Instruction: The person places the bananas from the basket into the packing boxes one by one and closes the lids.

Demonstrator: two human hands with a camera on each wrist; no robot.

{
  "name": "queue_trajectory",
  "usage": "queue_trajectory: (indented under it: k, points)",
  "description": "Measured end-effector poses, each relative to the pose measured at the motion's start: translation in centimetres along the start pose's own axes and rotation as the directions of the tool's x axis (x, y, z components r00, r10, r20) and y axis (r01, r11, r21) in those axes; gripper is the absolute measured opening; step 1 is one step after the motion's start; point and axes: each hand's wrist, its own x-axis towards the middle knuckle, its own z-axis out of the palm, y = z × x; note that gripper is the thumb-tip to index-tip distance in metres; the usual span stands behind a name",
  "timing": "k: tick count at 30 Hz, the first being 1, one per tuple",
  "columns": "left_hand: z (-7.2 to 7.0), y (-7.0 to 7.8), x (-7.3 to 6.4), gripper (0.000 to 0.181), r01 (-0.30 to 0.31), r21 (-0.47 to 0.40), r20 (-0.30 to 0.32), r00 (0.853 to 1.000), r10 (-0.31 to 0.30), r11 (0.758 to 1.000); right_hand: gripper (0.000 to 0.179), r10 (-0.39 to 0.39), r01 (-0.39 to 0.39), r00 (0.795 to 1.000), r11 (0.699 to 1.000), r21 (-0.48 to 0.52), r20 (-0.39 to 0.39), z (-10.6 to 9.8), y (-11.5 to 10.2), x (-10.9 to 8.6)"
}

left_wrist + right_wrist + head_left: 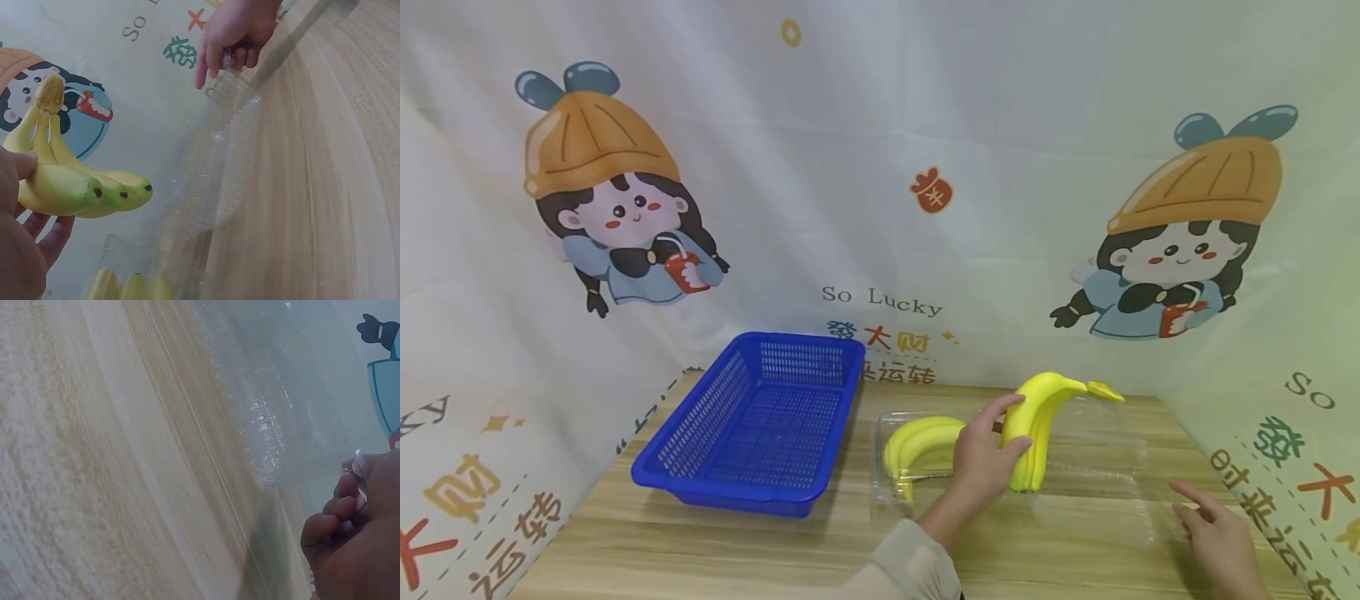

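Observation:
My left hand (987, 467) grips a bunch of yellow bananas (1033, 429), raised above a clear plastic clamshell box (880, 492). In the left wrist view the bunch (69, 187) has its stem up, with green-tinged, dark tips pointing right. A second bunch of bananas (917, 440) lies in the left half of the box. The box's lid (1097, 492) is folded out to the right. At the lid's outer edge, my right hand (1221, 537) pinches the plastic between thumb and curled fingers; the right wrist view shows the lid (281, 419) stretching away from those fingers.
A blue perforated plastic basket (737, 498) stands on the left of the wood-grain table (700, 554), with nothing seen inside it. Behind and on both sides hangs a pale curtain (1000, 250) printed with cartoon figures and lettering.

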Motion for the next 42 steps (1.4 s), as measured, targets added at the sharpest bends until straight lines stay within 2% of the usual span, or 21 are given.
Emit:
queue_trajectory:
  k: [8, 12, 17, 24, 32, 35, 38, 42]
  points:
    - [1.6, -0.4, -0.3, 0.056, -0.004, 0.028, -0.007, 1.000, 0.004, 1.000, 0.030, 0.058, -0.057, 0.998, 0.997, -0.042, 0.017, 0.0, -0.2, 0.1]
    - [2.3, -0.5, -0.5, 0.055, -0.032, 0.120, -0.002, 0.999, 0.033, 0.992, 0.029, 0.074, -0.073, 0.997, 0.996, -0.051, 0.010, 0.0, -0.3, 0.0]
    - [2.8, -0.9, -0.8, 0.053, -0.076, 0.242, 0.009, 0.997, 0.076, 0.967, 0.029, 0.083, -0.082, 0.997, 0.995, -0.050, 0.005, 0.1, -0.4, 0.0]
    - [3.2, -1.3, -1.0, 0.050, -0.121, 0.297, 0.013, 0.992, 0.122, 0.947, 0.041, 0.054, -0.051, 0.998, 0.993, -0.104, 0.027, 0.3, -0.5, 0.0]
    - [4.2, -0.9, -1.1, 0.047, -0.183, 0.371, 0.038, 0.983, 0.182, 0.910, 0.033, 0.005, -0.002, 1.000, 0.995, -0.099, 0.021, 0.4, -0.6, -0.3]
    - [4.5, -0.8, -1.1, 0.047, -0.201, 0.392, 0.054, 0.979, 0.196, 0.898, 0.036, -0.015, 0.016, 1.000, 0.993, -0.114, 0.017, 0.5, -0.7, -0.5]
    - [4.8, -0.7, -1.2, 0.046, -0.198, 0.397, 0.065, 0.980, 0.188, 0.896, 0.038, -0.029, 0.030, 0.999, 0.990, -0.135, 0.014, 0.6, -0.7, -0.6]
    - [4.8, -0.5, -1.3, 0.045, -0.159, 0.386, 0.080, 0.987, 0.139, 0.909, 0.038, -0.050, 0.050, 0.999, 0.989, -0.142, 0.006, 0.7, -0.6, -0.7]
